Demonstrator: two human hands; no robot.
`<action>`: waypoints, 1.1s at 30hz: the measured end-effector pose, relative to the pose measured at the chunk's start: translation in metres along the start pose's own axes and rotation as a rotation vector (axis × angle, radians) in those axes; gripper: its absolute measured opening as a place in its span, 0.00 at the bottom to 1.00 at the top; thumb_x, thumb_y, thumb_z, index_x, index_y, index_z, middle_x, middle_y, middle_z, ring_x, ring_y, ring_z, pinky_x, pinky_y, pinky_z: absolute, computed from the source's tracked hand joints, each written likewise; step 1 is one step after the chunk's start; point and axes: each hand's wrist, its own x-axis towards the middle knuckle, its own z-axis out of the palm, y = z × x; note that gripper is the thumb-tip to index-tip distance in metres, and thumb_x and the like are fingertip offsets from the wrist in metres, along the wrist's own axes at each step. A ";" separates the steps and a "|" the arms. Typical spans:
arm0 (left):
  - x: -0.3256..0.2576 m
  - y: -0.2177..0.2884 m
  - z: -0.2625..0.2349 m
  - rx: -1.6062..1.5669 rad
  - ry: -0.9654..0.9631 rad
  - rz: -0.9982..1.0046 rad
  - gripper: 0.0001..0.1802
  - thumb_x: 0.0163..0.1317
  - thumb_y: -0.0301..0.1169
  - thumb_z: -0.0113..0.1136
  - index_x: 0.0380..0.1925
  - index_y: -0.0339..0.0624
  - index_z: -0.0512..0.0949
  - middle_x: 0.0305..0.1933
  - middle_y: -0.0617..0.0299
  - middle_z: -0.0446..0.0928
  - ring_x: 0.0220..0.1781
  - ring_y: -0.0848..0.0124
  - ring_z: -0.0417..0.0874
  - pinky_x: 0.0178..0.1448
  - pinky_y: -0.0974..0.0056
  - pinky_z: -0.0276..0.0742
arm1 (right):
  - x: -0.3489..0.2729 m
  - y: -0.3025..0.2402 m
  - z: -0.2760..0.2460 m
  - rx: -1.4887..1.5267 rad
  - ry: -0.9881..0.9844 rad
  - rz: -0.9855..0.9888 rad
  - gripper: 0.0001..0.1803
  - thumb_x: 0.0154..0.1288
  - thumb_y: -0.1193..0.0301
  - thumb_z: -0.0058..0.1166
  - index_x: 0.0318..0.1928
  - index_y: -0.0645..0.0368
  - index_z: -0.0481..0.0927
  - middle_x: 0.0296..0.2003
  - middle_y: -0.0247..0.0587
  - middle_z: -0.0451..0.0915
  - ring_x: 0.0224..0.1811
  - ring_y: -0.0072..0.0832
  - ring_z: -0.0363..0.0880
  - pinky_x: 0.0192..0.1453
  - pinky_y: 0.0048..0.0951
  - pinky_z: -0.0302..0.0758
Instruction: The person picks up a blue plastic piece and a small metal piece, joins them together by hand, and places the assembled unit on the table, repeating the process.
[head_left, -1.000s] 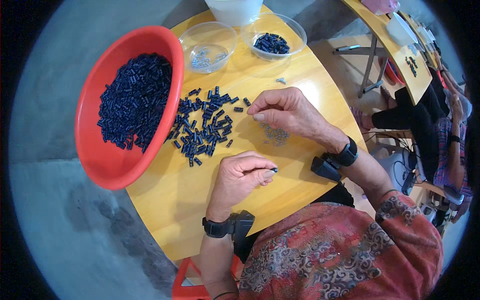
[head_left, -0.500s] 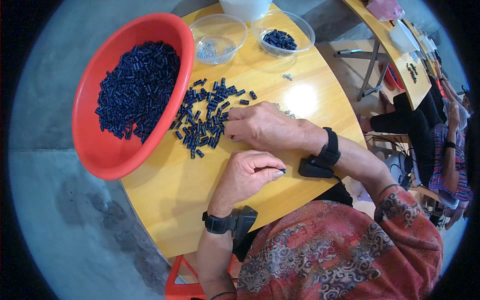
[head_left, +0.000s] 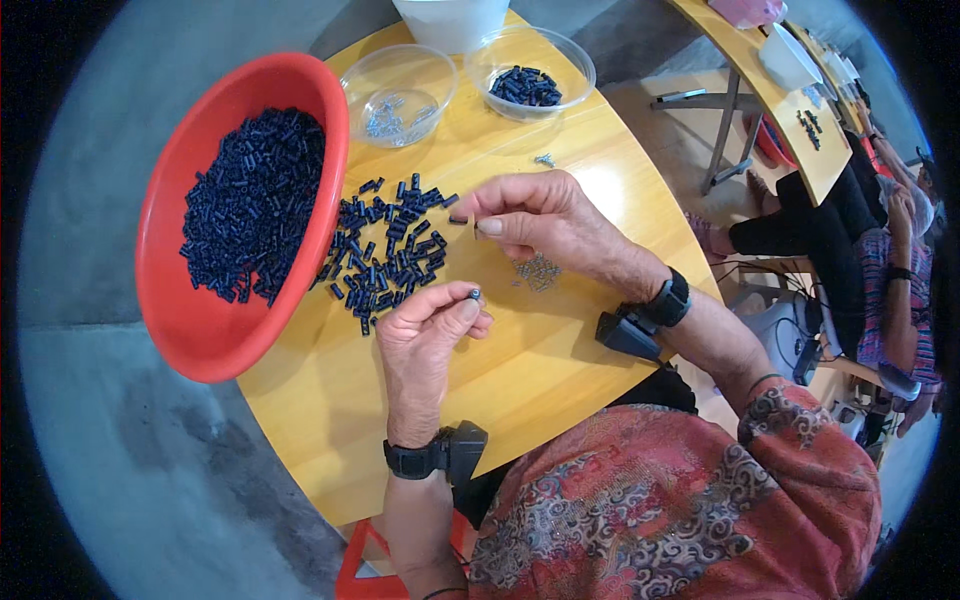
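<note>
My left hand (head_left: pixel 425 325) is closed, pinching a small black cylindrical piece (head_left: pixel 474 294) between thumb and fingertips above the table. Beyond it, my right hand (head_left: pixel 535 220) is also closed, thumb against fingers. A thin dark bit shows at its thumb tip, too small to name. Just left of those right fingertips lies one black piece (head_left: pixel 458 219), beside a loose pile of black pieces (head_left: pixel 390 260). Small silver screws (head_left: pixel 538 272) lie scattered on the table, partly under my right hand.
A big red basin (head_left: pixel 170 310) full of black pieces leans at the left. Behind are a clear bowl (head_left: pixel 360 95) with silver screws, another clear bowl (head_left: pixel 578 75) with black pieces, and a white container (head_left: pixel 455 22). Far right, a person sits by another table (head_left: pixel 735 45).
My right hand has drawn away from the pile, uncovering the screws. My left hand has turned upward and moved left, still pinching its black piece. The whole view has shifted slightly.
</note>
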 end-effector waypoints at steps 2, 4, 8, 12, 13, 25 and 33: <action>0.002 -0.001 0.005 -0.008 0.028 0.003 0.10 0.60 0.25 0.61 0.41 0.31 0.80 0.33 0.57 0.81 0.31 0.73 0.82 0.36 0.70 0.79 | -0.003 0.003 -0.005 0.020 -0.021 0.054 0.09 0.64 0.74 0.57 0.45 0.59 0.82 0.29 0.29 0.81 0.28 0.11 0.76 0.30 0.15 0.72; 0.003 -0.001 0.008 -0.016 0.062 0.005 0.10 0.61 0.25 0.61 0.41 0.31 0.79 0.34 0.57 0.81 0.32 0.73 0.82 0.36 0.70 0.79 | -0.006 0.000 -0.002 0.107 0.000 0.081 0.09 0.64 0.74 0.57 0.44 0.59 0.82 0.29 0.30 0.81 0.27 0.12 0.76 0.29 0.15 0.73; 0.001 -0.003 0.008 -0.031 0.142 0.023 0.11 0.60 0.23 0.62 0.42 0.30 0.80 0.35 0.56 0.82 0.32 0.72 0.83 0.39 0.70 0.81 | -0.009 0.003 0.006 0.194 -0.010 0.113 0.07 0.63 0.74 0.58 0.41 0.60 0.83 0.28 0.31 0.81 0.26 0.13 0.78 0.28 0.16 0.73; 0.001 -0.001 0.011 -0.028 0.154 0.017 0.10 0.60 0.22 0.62 0.41 0.29 0.80 0.35 0.55 0.82 0.34 0.71 0.84 0.39 0.69 0.82 | -0.009 0.012 0.008 0.167 -0.024 0.067 0.06 0.62 0.74 0.59 0.39 0.61 0.82 0.27 0.31 0.81 0.26 0.13 0.77 0.28 0.16 0.73; 0.000 -0.001 0.011 -0.030 0.156 0.017 0.10 0.60 0.22 0.62 0.41 0.29 0.80 0.35 0.55 0.82 0.34 0.71 0.84 0.39 0.69 0.82 | -0.009 0.013 0.008 0.158 -0.030 0.059 0.06 0.62 0.74 0.60 0.39 0.62 0.82 0.27 0.30 0.81 0.26 0.13 0.76 0.29 0.16 0.73; 0.000 0.002 0.012 0.002 0.172 -0.006 0.10 0.61 0.23 0.60 0.41 0.29 0.79 0.32 0.53 0.82 0.31 0.70 0.84 0.36 0.70 0.81 | -0.009 0.015 0.017 0.061 -0.019 0.067 0.05 0.62 0.74 0.60 0.36 0.62 0.82 0.27 0.29 0.80 0.29 0.13 0.75 0.33 0.18 0.74; -0.001 0.000 0.014 0.001 0.175 -0.002 0.09 0.60 0.23 0.61 0.40 0.30 0.80 0.32 0.54 0.82 0.31 0.71 0.84 0.35 0.71 0.81 | -0.010 0.018 0.018 -0.041 -0.015 -0.019 0.05 0.61 0.74 0.60 0.34 0.63 0.81 0.29 0.31 0.81 0.33 0.15 0.77 0.38 0.20 0.75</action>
